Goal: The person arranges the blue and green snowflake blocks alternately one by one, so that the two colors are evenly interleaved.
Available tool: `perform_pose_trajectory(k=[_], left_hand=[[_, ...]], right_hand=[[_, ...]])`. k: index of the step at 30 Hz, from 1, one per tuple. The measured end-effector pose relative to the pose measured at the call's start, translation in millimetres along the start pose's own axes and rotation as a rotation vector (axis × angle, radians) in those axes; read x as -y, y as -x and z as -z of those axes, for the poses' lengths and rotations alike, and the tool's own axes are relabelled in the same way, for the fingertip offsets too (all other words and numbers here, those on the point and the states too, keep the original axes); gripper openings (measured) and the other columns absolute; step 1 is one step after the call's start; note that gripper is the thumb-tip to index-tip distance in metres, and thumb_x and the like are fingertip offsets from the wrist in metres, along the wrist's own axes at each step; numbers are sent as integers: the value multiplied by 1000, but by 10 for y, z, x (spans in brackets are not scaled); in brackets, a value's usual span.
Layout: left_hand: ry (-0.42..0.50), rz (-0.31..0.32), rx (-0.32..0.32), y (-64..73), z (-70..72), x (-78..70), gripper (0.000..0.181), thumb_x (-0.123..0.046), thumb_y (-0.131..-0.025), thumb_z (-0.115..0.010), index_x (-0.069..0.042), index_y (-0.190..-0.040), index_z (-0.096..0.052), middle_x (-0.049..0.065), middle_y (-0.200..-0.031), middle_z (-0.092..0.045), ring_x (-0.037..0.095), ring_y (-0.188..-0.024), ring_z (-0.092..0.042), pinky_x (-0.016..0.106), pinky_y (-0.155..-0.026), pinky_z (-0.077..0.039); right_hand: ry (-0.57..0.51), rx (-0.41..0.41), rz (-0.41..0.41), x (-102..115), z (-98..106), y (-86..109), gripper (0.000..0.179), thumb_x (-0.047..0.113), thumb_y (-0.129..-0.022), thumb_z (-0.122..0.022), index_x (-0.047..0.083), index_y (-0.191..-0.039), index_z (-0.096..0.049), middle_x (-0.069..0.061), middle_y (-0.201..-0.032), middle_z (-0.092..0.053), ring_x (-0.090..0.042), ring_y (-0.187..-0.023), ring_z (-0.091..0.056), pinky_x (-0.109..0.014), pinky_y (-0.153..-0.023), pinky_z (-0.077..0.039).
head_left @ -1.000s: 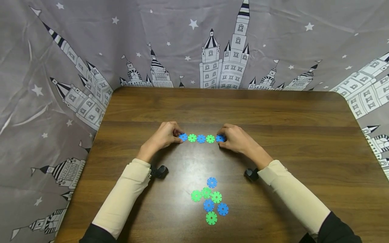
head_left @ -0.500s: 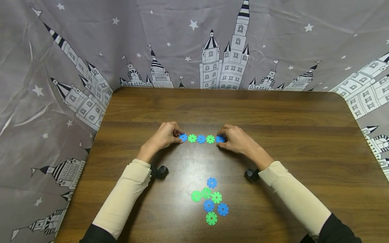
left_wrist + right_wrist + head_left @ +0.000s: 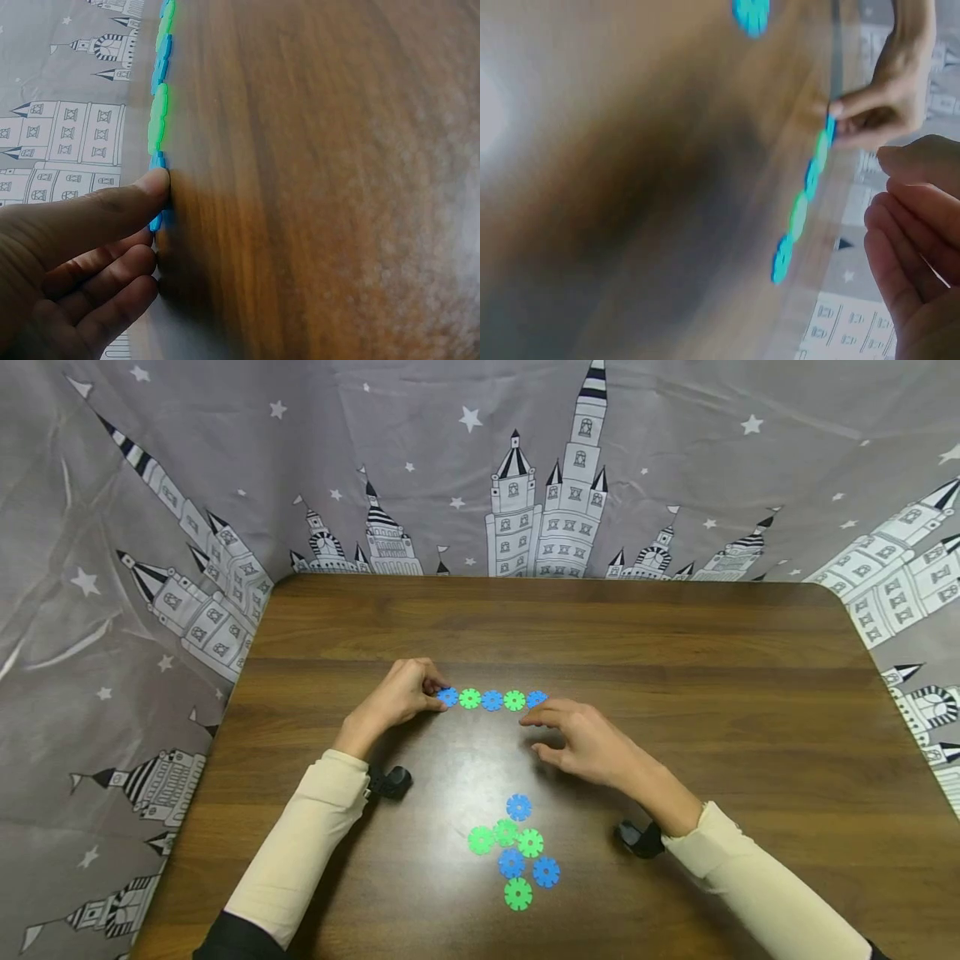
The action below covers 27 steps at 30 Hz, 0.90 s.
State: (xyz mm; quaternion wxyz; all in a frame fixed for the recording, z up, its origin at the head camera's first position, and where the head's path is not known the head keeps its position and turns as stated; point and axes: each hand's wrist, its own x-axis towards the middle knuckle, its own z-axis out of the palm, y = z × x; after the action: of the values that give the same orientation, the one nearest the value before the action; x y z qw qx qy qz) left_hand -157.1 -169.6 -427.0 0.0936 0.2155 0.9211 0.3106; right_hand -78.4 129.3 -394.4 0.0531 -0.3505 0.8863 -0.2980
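Observation:
A straight row of interlocking notched plastic discs, blue and green by turns, lies across the middle of the table. My left hand (image 3: 401, 697) pinches the blue notched disc (image 3: 448, 697) at the row's left end; in the left wrist view the thumb (image 3: 154, 184) lies over part of it. Beyond it run a green disc (image 3: 469, 698), a blue disc (image 3: 492, 700) and another green disc (image 3: 514, 700). The right-end blue disc (image 3: 537, 698) is partly behind the fingers of my right hand (image 3: 588, 739) in the head view. That hand holds nothing, its thumb apart from its loosely bent fingers.
Nearer the front, several loose discs lie in a cluster, among them a blue one (image 3: 518, 807) and a green one (image 3: 518, 893). The wooden table (image 3: 712, 677) meets a grey castle-print cloth (image 3: 420, 427) at its back and sides.
My right hand has let go of the right-end blue disc and drawn back toward the front and right, its fingers spreading. The left hand keeps its pinch.

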Motion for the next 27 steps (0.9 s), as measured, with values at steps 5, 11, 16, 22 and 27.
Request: perform_pose_trajectory(k=[5, 11, 16, 22, 27], left_hand=[[-6, 1, 0, 10, 2, 5, 29, -8, -71, -88, 1, -96, -76, 7, -81, -65, 20, -74, -59, 33, -69, -50], [-8, 23, 13, 2, 2, -11, 30, -8, -72, -87, 1, -99, -76, 7, -84, -66, 20, -76, -60, 34, -71, -51], [-1, 28, 13, 0, 18, -40, 29, -8, -73, -87, 1, -97, -76, 9, -85, -67, 22, -77, -61, 35, -72, -51], [1, 26, 11, 1, 22, -41, 28, -8, -73, -87, 2, -96, -76, 10, -86, -67, 22, -78, -61, 35, -71, -52], [-1, 23, 17, 7, 15, -34, 28, -8, -73, -87, 2, -97, -76, 9, -87, -67, 22, -78, -61, 35, -71, -52]], right_hand=[[-17, 50, 34, 135, -122, 178, 34, 8, -85, -75, 5, -119, -69, -4, -118, -66, -20, -114, -60, -38, -96, -50], [-50, 85, 49, 223, -299, 378, 34, 9, -84, -76, 5, -117, -70, -2, -116, -66, -17, -111, -61, -34, -97, -49], [-49, 85, 36, 284, -411, 558, 32, 14, -83, -79, 6, -113, -71, 1, -113, -66, -15, -108, -62, -32, -95, -51], [-11, 57, 40, 325, -542, 724, 33, 19, -79, -83, 7, -108, -72, 2, -108, -67, -13, -104, -63, -31, -91, -52], [30, 20, 84, 350, -633, 772, 37, 23, -76, -86, 4, -105, -72, 0, -105, -67, -15, -101, -63, -30, -91, -52]])
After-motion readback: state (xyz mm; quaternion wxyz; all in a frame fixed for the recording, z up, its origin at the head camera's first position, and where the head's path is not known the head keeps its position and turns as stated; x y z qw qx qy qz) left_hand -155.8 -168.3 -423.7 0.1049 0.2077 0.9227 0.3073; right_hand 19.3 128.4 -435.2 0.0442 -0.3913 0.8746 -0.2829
